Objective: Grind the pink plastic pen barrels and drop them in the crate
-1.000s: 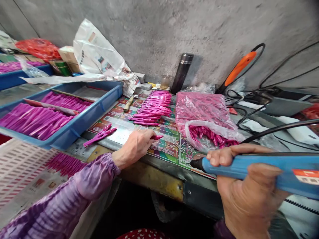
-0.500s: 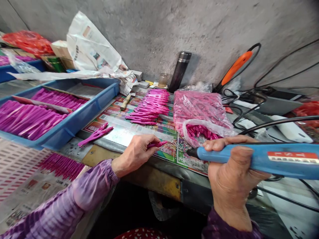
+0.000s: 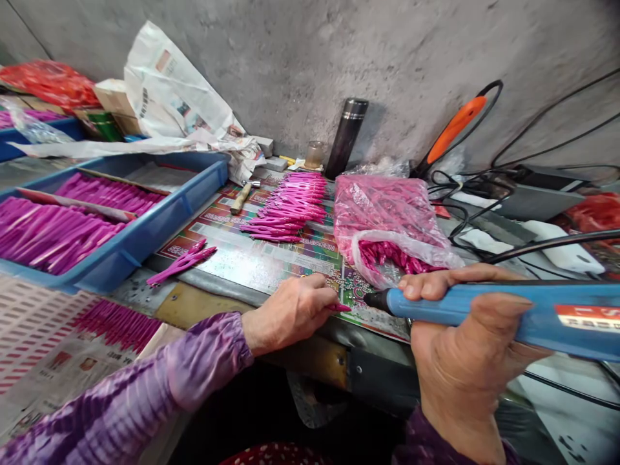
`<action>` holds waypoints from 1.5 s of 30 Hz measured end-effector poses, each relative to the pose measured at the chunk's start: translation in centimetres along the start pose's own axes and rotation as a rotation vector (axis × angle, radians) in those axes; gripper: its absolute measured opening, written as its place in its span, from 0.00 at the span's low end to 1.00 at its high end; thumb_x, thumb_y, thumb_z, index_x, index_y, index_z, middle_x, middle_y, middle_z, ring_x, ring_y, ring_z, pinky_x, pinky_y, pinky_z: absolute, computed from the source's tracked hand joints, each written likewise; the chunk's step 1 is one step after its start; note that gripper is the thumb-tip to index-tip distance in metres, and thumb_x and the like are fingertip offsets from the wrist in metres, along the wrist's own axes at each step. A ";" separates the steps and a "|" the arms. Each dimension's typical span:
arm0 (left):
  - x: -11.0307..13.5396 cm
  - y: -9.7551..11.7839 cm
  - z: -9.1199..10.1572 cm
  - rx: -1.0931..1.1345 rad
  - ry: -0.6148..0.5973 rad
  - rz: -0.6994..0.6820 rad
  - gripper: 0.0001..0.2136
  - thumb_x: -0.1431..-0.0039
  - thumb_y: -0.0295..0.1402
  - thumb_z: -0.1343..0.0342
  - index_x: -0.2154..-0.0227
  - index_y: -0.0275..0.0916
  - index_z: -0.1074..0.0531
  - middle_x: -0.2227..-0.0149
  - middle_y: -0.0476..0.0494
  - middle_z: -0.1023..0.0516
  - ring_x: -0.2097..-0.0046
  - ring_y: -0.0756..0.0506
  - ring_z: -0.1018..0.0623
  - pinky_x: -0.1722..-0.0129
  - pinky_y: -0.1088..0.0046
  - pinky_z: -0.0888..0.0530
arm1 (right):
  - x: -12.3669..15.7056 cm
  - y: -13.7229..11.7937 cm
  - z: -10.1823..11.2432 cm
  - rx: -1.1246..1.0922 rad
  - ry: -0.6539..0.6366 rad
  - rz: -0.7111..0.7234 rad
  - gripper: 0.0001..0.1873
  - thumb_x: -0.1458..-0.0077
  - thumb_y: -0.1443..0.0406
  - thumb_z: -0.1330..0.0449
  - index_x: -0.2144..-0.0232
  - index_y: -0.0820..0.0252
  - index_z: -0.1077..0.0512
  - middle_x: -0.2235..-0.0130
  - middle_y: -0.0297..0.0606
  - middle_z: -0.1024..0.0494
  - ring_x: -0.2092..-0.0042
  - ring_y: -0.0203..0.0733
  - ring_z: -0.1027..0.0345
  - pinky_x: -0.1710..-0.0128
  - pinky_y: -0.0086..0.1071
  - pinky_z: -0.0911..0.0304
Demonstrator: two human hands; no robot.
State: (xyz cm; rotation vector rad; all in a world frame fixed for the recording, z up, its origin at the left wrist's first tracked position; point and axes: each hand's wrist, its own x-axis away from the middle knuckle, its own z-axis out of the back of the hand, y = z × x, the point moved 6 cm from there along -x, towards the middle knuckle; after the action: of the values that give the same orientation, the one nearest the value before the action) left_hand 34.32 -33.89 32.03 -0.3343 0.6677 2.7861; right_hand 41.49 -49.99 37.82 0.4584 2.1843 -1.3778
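Observation:
My left hand (image 3: 295, 309) is closed in a pinch around a slim magenta tool (image 3: 341, 308). Only its pointed end sticks out past my fingers, so its exact kind is hidden. In my right hand (image 3: 460, 349) lies a blue electric screwdriver (image 3: 450, 302), held sideways with its black tip pointing left. A short gap separates that tip from the magenta end. Tiny silvery bits, perhaps screws, are strewn over the printed mat (image 3: 227, 261) around the tip. Left of my hands lies a loose pair of slender, tweezer-like magenta pieces (image 3: 181, 261).
Behind the hands are a row of magenta tools (image 3: 290, 206) and a plastic bag of pink pieces (image 3: 387, 219). A blue tray (image 3: 169, 226) full of magenta pieces stands left. A wooden-handled hammer (image 3: 241, 197), dark flask (image 3: 346, 139), orange-handled tool (image 3: 455, 129) and cables sit further back.
My left hand has moved right and slightly down with the magenta tool, closer to the screwdriver tip. The right hand and screwdriver have shifted slightly right and down.

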 end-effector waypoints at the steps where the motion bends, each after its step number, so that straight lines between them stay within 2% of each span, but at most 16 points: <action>1: -0.3 0.2 -0.3 -0.041 -0.038 0.003 0.09 0.29 0.28 0.49 0.64 0.36 0.24 0.62 0.43 0.22 0.62 0.46 0.23 0.63 0.72 0.29 | 0.0 -0.1 0.0 -0.002 -0.004 -0.002 0.13 0.42 0.54 0.34 0.69 0.55 0.28 0.75 0.28 0.32 0.74 0.39 0.37 0.69 0.40 0.34; 3: -0.8 0.5 -0.7 -0.094 -0.091 0.002 0.09 0.29 0.27 0.51 0.64 0.36 0.26 0.62 0.43 0.23 0.62 0.46 0.23 0.63 0.72 0.29 | 0.0 -0.2 -0.1 -0.009 -0.014 -0.011 0.12 0.42 0.55 0.34 0.69 0.55 0.28 0.75 0.28 0.31 0.74 0.39 0.36 0.69 0.40 0.34; 6: -1.4 0.7 -1.1 -0.123 -0.104 0.009 0.07 0.30 0.26 0.51 0.63 0.36 0.28 0.62 0.43 0.23 0.62 0.45 0.23 0.62 0.72 0.29 | 0.0 -0.2 -0.3 -0.023 -0.025 -0.039 0.13 0.42 0.54 0.34 0.68 0.55 0.28 0.76 0.28 0.31 0.74 0.39 0.36 0.68 0.40 0.34; 15: -1.6 0.8 -2.0 -0.144 0.019 -0.020 0.06 0.32 0.25 0.52 0.64 0.40 0.33 0.65 0.45 0.25 0.63 0.44 0.25 0.65 0.70 0.30 | 0.2 -0.4 -0.3 -0.067 -0.018 -0.075 0.23 0.46 0.44 0.32 0.68 0.55 0.28 0.76 0.27 0.31 0.74 0.38 0.37 0.68 0.39 0.35; 20: -1.2 0.8 -2.1 -0.174 0.049 -0.036 0.05 0.33 0.25 0.52 0.64 0.40 0.34 0.65 0.45 0.25 0.63 0.44 0.25 0.65 0.70 0.30 | 0.1 -0.8 -0.5 -0.055 -0.014 -0.094 0.28 0.50 0.39 0.32 0.69 0.56 0.30 0.78 0.27 0.31 0.76 0.38 0.37 0.69 0.38 0.34; 27: -0.8 0.6 -2.3 -0.152 0.113 -0.054 0.06 0.30 0.26 0.54 0.63 0.40 0.34 0.64 0.44 0.24 0.63 0.45 0.24 0.64 0.71 0.30 | 0.2 -1.3 -0.5 -0.048 -0.003 -0.102 0.30 0.52 0.37 0.32 0.70 0.55 0.30 0.79 0.26 0.32 0.76 0.37 0.38 0.69 0.37 0.34; 38: -1.1 0.5 -2.4 -0.166 0.012 0.024 0.09 0.29 0.27 0.51 0.58 0.38 0.25 0.61 0.42 0.23 0.61 0.45 0.23 0.64 0.71 0.27 | 0.4 -0.9 -0.5 -0.090 -0.003 -0.100 0.27 0.51 0.40 0.31 0.69 0.55 0.29 0.77 0.26 0.31 0.75 0.36 0.37 0.70 0.36 0.33; 45: -1.2 0.3 -2.5 -0.165 -0.028 0.051 0.11 0.28 0.28 0.52 0.57 0.38 0.23 0.60 0.42 0.23 0.61 0.45 0.23 0.61 0.69 0.26 | 0.3 -0.9 -0.4 -0.103 0.001 -0.100 0.29 0.53 0.40 0.30 0.70 0.57 0.29 0.79 0.27 0.31 0.76 0.36 0.37 0.71 0.35 0.34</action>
State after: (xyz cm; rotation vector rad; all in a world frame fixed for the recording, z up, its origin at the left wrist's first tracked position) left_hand 35.79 -35.55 30.28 -0.3127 0.4475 2.8964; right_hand 40.67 -49.96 38.45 0.3154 2.2934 -1.3083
